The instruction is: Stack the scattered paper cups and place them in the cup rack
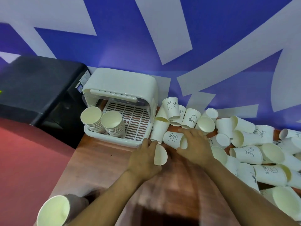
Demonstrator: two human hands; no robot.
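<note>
Wooden desk (101, 160): left hand (145, 159) clamps one cup (160, 154); right hand (194, 146), fingers curled, grips the sideways HELLO cup (173, 138), mouth facing it.

Paper cups (247, 154): white, pale cream inside, some printed in grey with bears, rabbits, smileys, "HELLO", "HI". Cup rack (120, 88): off-white, its slotted tray white. Counter (97, 160) under my hands: reddish-brown woodgrain. Wall (114, 38): blue with white angular shapes. Appliance (35, 88): black.
</note>
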